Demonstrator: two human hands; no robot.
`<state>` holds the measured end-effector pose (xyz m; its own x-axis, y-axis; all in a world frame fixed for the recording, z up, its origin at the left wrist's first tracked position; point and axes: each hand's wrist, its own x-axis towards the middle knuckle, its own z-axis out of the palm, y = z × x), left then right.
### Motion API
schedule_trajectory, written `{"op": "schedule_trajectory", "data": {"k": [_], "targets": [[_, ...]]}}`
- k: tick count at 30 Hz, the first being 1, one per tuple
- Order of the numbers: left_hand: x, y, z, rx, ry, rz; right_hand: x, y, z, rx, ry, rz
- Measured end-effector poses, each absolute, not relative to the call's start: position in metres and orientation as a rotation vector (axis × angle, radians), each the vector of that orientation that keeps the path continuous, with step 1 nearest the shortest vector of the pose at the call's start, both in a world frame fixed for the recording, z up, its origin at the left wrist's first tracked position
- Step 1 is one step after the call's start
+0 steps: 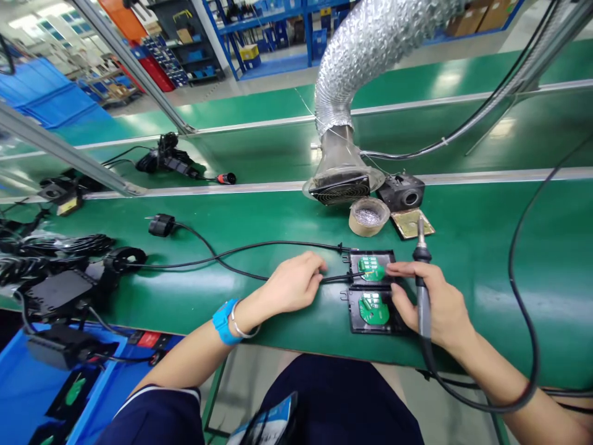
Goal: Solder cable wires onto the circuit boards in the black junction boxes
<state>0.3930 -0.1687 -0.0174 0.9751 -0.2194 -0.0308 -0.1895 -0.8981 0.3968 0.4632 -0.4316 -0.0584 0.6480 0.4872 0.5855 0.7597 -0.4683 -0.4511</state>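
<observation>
My left hand [294, 281] is closed on a black cable [334, 279] just left of two black plastic housings. The cable's end reaches over the green circuit board [369, 267] in the upper housing [385, 254]. Below it, the lower housing [356, 324] carries another green circuit board [373, 310]. A soldering iron [423, 306] rests in my right hand [445, 312], its tip pointing away from me. The outstretched fingers of that hand reach the upper housing's right edge, while the thumb is by the lower housing.
Behind the housings stand a fume extractor hood [340, 176], a tape roll [369, 217] with bright bits inside, and an iron stand [404, 190] with a yellowish sponge tray [412, 223]. A plug [162, 225] and bundled cables [60, 253] lie left. Blue bins [99, 395] sit lower left.
</observation>
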Motion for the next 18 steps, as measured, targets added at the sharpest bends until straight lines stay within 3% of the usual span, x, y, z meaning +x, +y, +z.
{"op": "schedule_trajectory", "data": {"k": [4,9,18], "targets": [[0.404,-0.184,-0.018,2.722,-0.39,0.111,0.463,-0.441,-0.065,-2.142,-0.972,-0.375],[0.419,-0.213,-0.02,2.615,-0.728,0.059,0.458,-0.436,-0.073,-2.149,-1.028,-0.336],[0.418,-0.228,-0.03,2.557,-0.746,-0.098,0.462,-0.437,-0.062,-2.426,-0.971,-0.555]]}}
